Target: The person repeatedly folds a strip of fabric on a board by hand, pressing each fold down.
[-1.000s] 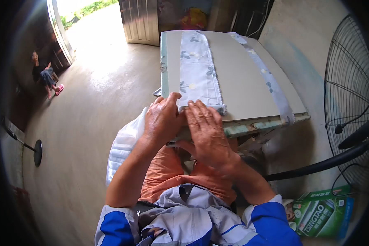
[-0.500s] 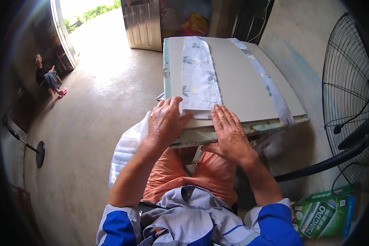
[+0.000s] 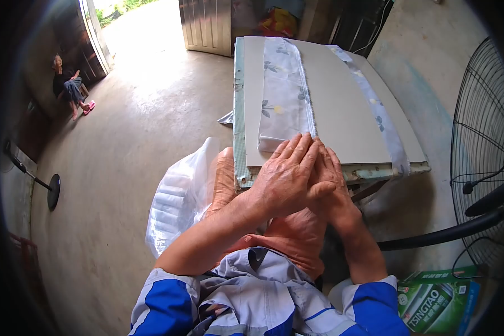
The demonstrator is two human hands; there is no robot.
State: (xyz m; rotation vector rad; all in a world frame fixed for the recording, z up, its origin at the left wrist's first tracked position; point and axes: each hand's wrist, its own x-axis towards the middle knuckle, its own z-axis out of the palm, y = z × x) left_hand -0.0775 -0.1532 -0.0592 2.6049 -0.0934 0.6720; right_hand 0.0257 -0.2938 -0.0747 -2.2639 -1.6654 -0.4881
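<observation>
The wide cloth (image 3: 281, 92) apparently reaches under the left hand (image 3: 285, 176).

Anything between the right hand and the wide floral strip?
No separate object visible. The left hand lies partly over the right hand near the wide floral strip's near right corner; contact underneath is hidden.

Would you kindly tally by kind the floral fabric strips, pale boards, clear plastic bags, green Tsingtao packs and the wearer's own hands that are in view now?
Floral fabric strips: 2
Pale board: 1
Clear plastic bag: 1
Green Tsingtao pack: 1
Wearer's hands, left and right: 2
Total: 7
</observation>
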